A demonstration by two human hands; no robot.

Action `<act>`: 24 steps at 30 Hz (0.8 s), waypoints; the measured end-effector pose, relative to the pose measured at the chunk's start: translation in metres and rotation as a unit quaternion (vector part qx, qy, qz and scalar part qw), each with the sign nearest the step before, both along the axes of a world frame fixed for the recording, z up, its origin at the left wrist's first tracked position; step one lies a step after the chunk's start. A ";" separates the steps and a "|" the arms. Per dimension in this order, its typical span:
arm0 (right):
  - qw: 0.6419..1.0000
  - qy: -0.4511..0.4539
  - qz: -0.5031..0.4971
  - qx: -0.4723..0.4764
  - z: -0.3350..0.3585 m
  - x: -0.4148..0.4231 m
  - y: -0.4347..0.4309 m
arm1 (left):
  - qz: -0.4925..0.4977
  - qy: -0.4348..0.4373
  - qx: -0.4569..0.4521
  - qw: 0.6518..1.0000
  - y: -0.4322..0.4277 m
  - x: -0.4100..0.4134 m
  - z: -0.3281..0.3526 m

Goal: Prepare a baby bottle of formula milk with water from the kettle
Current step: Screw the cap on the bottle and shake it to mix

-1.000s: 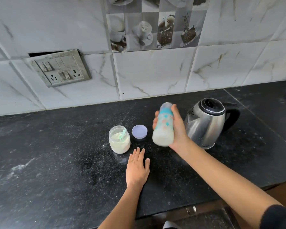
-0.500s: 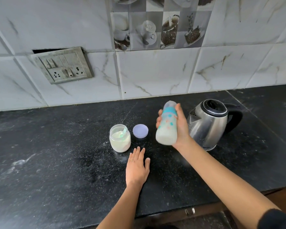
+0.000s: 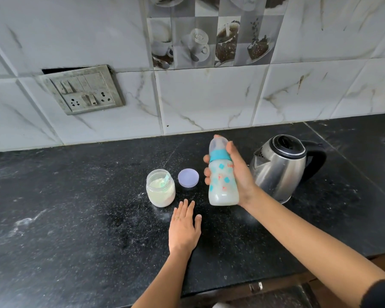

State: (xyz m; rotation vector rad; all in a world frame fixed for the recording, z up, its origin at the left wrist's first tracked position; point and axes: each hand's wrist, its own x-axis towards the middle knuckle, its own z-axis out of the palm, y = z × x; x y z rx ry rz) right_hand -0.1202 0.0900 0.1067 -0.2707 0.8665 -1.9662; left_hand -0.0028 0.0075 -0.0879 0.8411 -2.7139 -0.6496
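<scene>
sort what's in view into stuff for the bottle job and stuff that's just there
For the job: bottle in the right hand, kettle, powder jar with scoop, lid.
Just there: socket panel, picture tiles.

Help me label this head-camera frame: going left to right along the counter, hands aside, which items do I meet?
Open jar of formula powder → lilac lid → baby bottle, held off the counter → steel kettle.
</scene>
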 end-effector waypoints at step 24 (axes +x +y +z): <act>0.998 -0.046 -0.020 -0.046 0.005 -0.012 -0.006 | -0.006 0.013 0.001 1.000 -0.001 0.002 0.002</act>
